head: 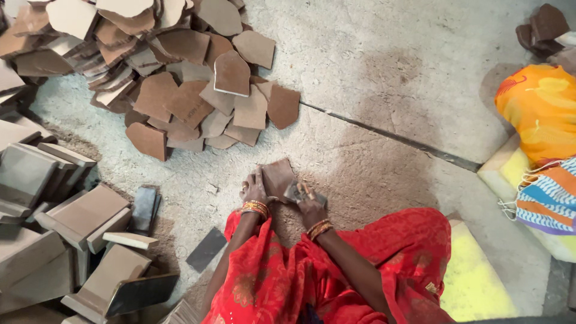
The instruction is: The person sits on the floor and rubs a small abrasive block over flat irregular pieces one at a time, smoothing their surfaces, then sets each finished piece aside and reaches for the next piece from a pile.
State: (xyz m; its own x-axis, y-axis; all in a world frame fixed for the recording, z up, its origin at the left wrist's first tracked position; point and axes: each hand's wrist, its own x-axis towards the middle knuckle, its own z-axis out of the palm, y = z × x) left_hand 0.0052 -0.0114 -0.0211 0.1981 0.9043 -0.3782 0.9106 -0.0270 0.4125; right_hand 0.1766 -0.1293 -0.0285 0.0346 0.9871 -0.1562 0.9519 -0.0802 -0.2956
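My left hand (254, 189) presses down on a brown, flat leather-like piece (278, 175) lying on the concrete floor in front of me. My right hand (309, 204) grips a small grey block (298, 192) held against that piece's right edge. Both wrists carry orange and gold bangles. My red patterned garment (336, 270) fills the lower middle of the head view and hides my legs.
A big heap of brown cut pieces (186, 84) lies at upper left. Stacked grey-brown blocks and boards (66, 228) crowd the left side. A dark flat sheet (206, 249) lies by my left arm. Another person's orange cloth (537, 108) is at right, a yellow cushion (480, 276) beside me.
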